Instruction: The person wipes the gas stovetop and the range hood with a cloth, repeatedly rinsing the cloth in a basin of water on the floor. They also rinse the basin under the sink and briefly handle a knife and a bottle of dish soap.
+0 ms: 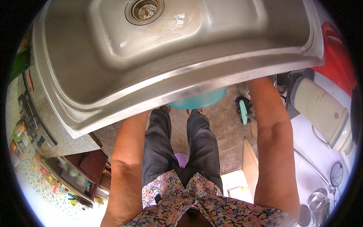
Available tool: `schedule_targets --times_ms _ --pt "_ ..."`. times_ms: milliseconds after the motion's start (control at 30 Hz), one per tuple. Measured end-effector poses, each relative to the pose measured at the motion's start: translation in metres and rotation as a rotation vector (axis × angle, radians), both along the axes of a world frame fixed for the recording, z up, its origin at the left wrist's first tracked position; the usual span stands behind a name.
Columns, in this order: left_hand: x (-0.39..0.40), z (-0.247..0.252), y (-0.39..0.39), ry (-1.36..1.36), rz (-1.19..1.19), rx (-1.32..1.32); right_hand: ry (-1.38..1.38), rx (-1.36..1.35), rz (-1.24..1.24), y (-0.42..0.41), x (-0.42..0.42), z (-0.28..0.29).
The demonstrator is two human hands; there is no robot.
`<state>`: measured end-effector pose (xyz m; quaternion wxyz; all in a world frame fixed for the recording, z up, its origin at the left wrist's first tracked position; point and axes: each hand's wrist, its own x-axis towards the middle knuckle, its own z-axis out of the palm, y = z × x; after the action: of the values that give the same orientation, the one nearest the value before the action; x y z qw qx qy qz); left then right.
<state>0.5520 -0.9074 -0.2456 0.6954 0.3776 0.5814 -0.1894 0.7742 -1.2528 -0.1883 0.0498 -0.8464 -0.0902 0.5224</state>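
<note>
A stainless steel sink (pixel 181 68) fills the upper part of the view, with a strainer (pixel 146 12) in its drain and some wet patches in the basin. Both my forearms reach down and pass under the sink's front edge, so my left hand and my right hand are out of view beneath it. Part of a teal plastic basin (pixel 198 99) shows below the edge, between my arms and by my feet. Whether either hand touches the basin is hidden.
At right are a teal-handled brush (pixel 243 112), a cream plastic container (pixel 319 107), a red plastic item (pixel 337 59) and hanging strainers and ladles (pixel 317 201). At left stand a granite counter (pixel 73 142), a gas stove (pixel 42 139) and an open cabinet (pixel 76 173).
</note>
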Motion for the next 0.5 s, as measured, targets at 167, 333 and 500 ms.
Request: schedule_targets --times_ms 167,333,500 --pt "-0.023 0.022 -0.013 0.036 -0.075 0.041 -0.050 0.089 -0.114 -0.018 -0.058 -0.007" --pt "-0.093 0.037 -0.034 -0.217 -0.313 0.300 -0.212 0.208 -0.400 -0.068 -0.163 0.016" --pt "-0.098 0.116 -0.070 -0.234 -0.346 0.167 -0.362 0.226 -0.698 -0.090 -0.226 0.110"
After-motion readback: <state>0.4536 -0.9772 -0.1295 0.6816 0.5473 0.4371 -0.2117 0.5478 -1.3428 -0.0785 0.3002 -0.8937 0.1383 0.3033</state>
